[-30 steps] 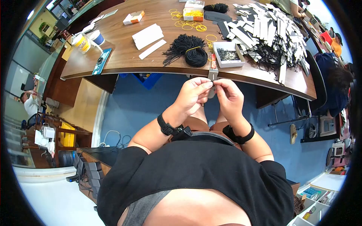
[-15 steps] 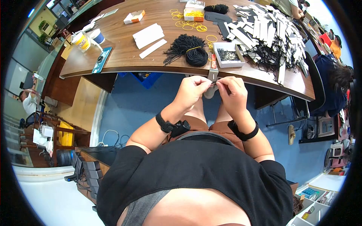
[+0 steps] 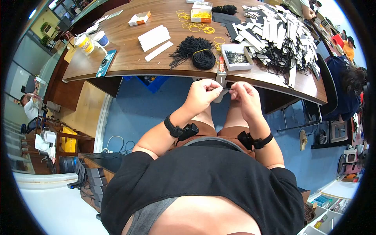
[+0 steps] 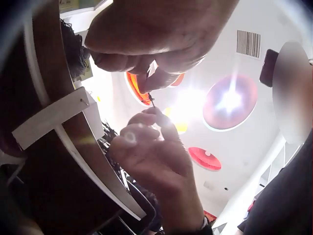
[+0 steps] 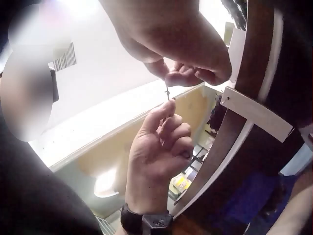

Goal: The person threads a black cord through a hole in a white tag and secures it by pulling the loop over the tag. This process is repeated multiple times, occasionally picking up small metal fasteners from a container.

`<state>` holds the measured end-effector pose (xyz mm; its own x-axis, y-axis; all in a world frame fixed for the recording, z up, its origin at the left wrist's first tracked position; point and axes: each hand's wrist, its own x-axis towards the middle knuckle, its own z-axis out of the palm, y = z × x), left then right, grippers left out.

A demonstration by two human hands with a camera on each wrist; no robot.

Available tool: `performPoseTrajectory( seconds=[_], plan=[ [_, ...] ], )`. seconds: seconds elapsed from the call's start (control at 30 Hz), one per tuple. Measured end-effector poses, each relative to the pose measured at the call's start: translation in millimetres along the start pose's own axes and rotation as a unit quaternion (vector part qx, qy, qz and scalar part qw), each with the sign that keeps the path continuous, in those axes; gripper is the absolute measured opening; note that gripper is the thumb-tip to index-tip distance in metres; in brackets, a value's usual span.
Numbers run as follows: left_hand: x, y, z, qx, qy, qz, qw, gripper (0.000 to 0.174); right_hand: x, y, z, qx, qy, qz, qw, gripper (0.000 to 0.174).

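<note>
Between the two hands a thin dark cord (image 3: 226, 88) is stretched, with a small knot-like lump (image 4: 151, 98) on it in the left wrist view. Thumb and fingertips of the left hand (image 3: 201, 96) pinch one end. The right hand (image 3: 247, 98) pinches the other end, its fingers curled. In the right wrist view the cord (image 5: 167, 92) runs from the right hand (image 5: 171, 39) above to the left hand (image 5: 159, 152) below. Just beyond the hands, a grey metal bracket (image 3: 221, 78) juts from the table's front edge.
On the table (image 3: 129, 47) lie a black cord bundle (image 3: 203, 58), a white box of small dark parts (image 3: 237, 57), white strips (image 3: 153, 38), yellow rubber bands (image 3: 197, 26), a phone (image 3: 106, 63) and cups (image 3: 85, 43). A large pile of tags (image 3: 278, 35) covers the right side.
The hands, close together at the bracket before, are now farther apart. The right hand has moved right and turned, and the cord between them shows more.
</note>
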<state>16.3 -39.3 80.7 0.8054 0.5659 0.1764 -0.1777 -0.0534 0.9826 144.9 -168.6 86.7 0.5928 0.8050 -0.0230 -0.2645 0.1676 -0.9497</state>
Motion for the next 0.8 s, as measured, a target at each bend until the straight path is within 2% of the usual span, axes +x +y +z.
performPoseTrajectory(
  seconds=[0.1,0.13,0.17,0.23,0.33,0.47,0.57,0.63,0.7,0.8],
  plan=[
    [0,2,-2,0.011,-0.004,0.001,1.0,0.012,0,-10,12,-0.068,-0.008,-0.132,0.989,0.02],
    [1,1,-2,0.007,-0.012,-0.005,1.0,0.012,-2,-6,10,-0.131,-0.046,-0.12,0.983,0.021],
    [1,-2,-2,0.004,-0.019,-0.011,1.0,0.012,1,-2,5,-0.278,-0.067,-0.181,0.941,0.019],
    [1,-2,-4,0.006,-0.024,-0.02,1.0,0.012,-3,-3,11,-0.273,-0.033,-0.108,0.955,0.016],
    [0,1,-8,0.012,-0.024,-0.03,0.999,0.012,-4,-2,10,-0.324,-0.018,-0.133,0.936,0.013],
    [-2,2,-12,0.006,-0.045,-0.047,0.998,0.011,-10,-7,18,-0.401,-0.011,-0.264,0.877,0.009],
    [-1,3,-12,0.003,-0.038,-0.05,0.998,0.01,-13,-5,17,-0.399,0.008,-0.228,0.888,0.009],
    [0,5,-17,0.012,-0.039,-0.043,0.998,0.01,-9,-1,2,-0.475,0.053,-0.225,0.849,0.008],
    [2,8,-23,0.036,-0.056,-0.03,0.997,0.009,-6,-3,-6,-0.482,0.055,-0.166,0.859,0.009],
    [8,2,-19,0.048,-0.077,-0.047,0.995,0.012,0,-11,11,-0.333,0.007,-0.249,0.909,0.022]
  ],
)
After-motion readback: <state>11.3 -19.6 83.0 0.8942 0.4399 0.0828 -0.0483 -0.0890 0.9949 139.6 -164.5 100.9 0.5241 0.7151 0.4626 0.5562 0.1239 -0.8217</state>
